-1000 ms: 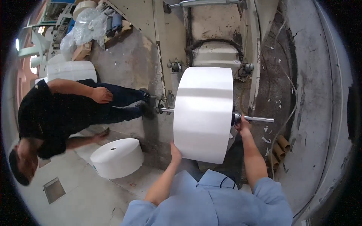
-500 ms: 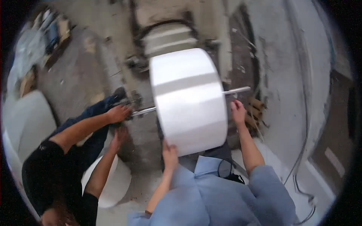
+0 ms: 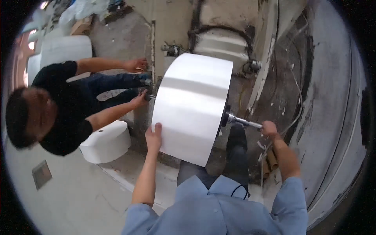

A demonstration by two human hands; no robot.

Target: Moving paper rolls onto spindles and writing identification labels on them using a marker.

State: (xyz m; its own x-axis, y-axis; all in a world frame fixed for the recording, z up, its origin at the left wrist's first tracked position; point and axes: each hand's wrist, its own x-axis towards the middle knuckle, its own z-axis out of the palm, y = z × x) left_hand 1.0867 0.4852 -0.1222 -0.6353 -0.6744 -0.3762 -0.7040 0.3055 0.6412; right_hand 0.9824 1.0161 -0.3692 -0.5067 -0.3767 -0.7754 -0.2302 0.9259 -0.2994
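A large white roll point(image 3: 192, 105), seemingly paper or film, is in front of me with a metal shaft point(image 3: 246, 122) through its core. My left hand point(image 3: 154, 138) grips the roll's near left edge, its thumb on the white surface and its fingers partly hidden. At the outer right end of the shaft, my right hand point(image 3: 269, 128) is closed around the metal. A dark collar point(image 3: 226, 114) surrounds the shaft where it leaves the roll. On the left, a co-worker's hand point(image 3: 139, 98) is at the shaft's other end; the co-worker's other hand point(image 3: 135, 65) hangs free.
Beyond the roll is a machine frame with a pale curved part point(image 3: 221, 45) and metal fittings point(image 3: 171, 49) at its sides. Another white roll point(image 3: 107, 145) stands beside the co-worker point(image 3: 64, 105). Brown cardboard tubes point(image 3: 270, 163) and a cable lie by the right wall.
My right hand, apart from the shaft before, now holds its end. The roll and shaft have turned in view, the right end now nearer me. The co-worker appears farther forward.
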